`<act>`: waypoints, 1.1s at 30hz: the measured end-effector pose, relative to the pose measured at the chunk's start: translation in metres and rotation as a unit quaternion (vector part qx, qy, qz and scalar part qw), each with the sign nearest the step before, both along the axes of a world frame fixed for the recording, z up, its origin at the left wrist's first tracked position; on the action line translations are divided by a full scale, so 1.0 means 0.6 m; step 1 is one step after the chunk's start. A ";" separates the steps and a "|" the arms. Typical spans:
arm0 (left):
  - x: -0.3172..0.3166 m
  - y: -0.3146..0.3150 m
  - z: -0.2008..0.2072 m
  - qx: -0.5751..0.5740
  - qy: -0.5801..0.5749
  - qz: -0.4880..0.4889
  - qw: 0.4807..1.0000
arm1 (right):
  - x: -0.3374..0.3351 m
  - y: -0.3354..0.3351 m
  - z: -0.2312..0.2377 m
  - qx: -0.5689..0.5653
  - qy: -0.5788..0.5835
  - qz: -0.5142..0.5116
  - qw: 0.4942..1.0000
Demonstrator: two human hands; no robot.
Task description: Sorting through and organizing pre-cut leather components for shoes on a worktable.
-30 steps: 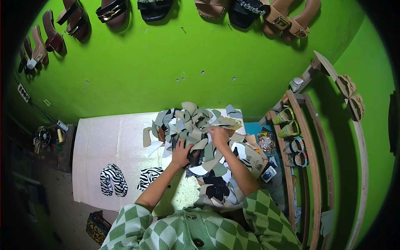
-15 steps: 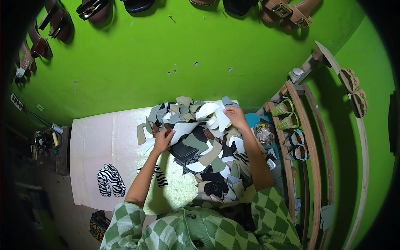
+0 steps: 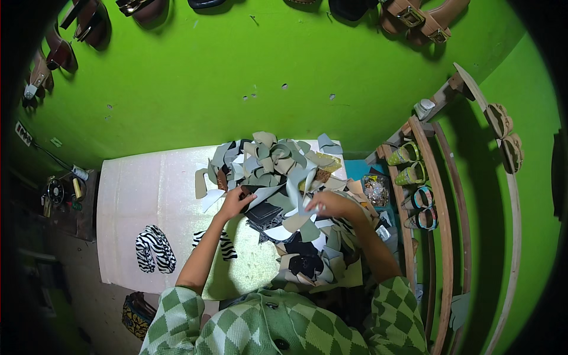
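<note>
The left hand (image 3: 235,203) pinches a curved white scrap (image 3: 265,193) over heaped grey-green sheet pieces (image 3: 263,178). The right hand (image 3: 332,205) half-curls at a pale-grey strip (image 3: 295,188), its grip unclear.

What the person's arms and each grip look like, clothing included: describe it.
The left sleeve and right sleeve look knitted, patterned in green and pale diamonds, and are about elbow-length. Beyond them, the forearms are bare. The left grip and right grip are bare hands without gloves; no watch or bracelet shows. Any rings are too small to tell.
</note>
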State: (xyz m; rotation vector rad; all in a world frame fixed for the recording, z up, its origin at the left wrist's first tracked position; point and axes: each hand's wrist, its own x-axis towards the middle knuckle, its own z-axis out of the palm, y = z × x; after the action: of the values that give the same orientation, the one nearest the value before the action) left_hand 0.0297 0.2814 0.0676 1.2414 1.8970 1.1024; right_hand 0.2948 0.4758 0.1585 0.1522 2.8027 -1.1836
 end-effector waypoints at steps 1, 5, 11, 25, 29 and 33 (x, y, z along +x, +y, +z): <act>-0.001 -0.002 0.000 -0.001 -0.001 0.001 1.000 | 0.010 -0.012 -0.004 -0.045 -0.070 -0.010 0.996; 0.000 -0.003 0.012 -0.001 -0.023 -0.006 1.000 | 0.057 -0.007 -0.018 -0.091 -0.112 -0.133 0.980; 0.005 0.002 0.019 0.019 0.003 -0.099 0.995 | 0.134 0.043 -0.005 0.197 -0.068 -0.287 0.935; 0.214 0.067 0.118 0.054 0.227 -0.166 0.958 | 0.160 -0.157 -0.076 0.249 0.078 -0.454 0.852; 0.266 0.132 0.124 0.119 0.244 -0.207 0.940 | 0.184 -0.167 -0.065 0.229 0.084 -0.446 0.861; 0.295 0.206 0.082 0.140 0.336 -0.235 0.901 | 0.184 -0.143 -0.055 0.163 0.053 -0.400 0.901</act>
State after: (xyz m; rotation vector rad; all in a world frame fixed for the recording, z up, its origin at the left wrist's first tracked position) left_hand 0.2067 0.4051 0.1166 2.3318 1.7476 0.7417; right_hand 0.4054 0.3902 0.1255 1.4106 3.0849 -0.7834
